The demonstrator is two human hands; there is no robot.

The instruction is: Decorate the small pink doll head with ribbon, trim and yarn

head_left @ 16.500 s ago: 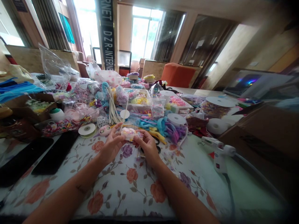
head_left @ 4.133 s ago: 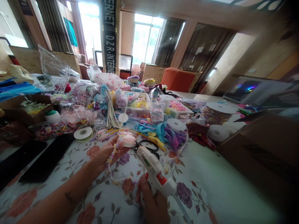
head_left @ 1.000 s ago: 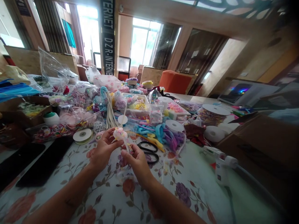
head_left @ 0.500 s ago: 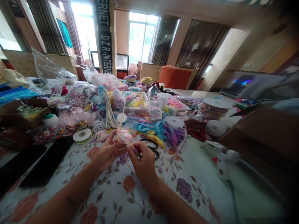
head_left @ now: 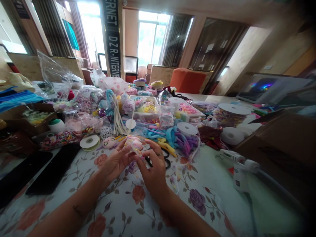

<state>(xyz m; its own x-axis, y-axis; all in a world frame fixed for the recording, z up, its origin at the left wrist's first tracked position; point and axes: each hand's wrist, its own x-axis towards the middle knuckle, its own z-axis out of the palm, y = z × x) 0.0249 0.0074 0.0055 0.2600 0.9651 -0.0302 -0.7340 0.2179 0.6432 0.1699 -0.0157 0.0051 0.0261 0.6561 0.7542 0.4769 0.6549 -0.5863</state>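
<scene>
A small pink ornament (head_left: 133, 143) with a pastel bead trim sits between my two hands above the flowered tablecloth (head_left: 202, 184). My left hand (head_left: 115, 162) grips it from the left, fingers curled round it. My right hand (head_left: 152, 167) pinches the bead trim against its lower right side, a ring on one finger. Black-handled scissors (head_left: 165, 157) lie just behind my right hand, partly hidden by it.
A white glue gun (head_left: 239, 167) stands on the cloth at the right with its cord running toward me. Behind my hands lie a ribbon spool (head_left: 89, 142), a pink toy face (head_left: 109, 142), blue and purple yarn (head_left: 175, 137), and several bags and trays of beads. Black strips (head_left: 53, 169) lie at the left.
My hands stay on the ornament and have shifted slightly right; my right fingers have moved along the bead trim and spread more. The glue gun, in my right hand seconds ago, stands at the right.
</scene>
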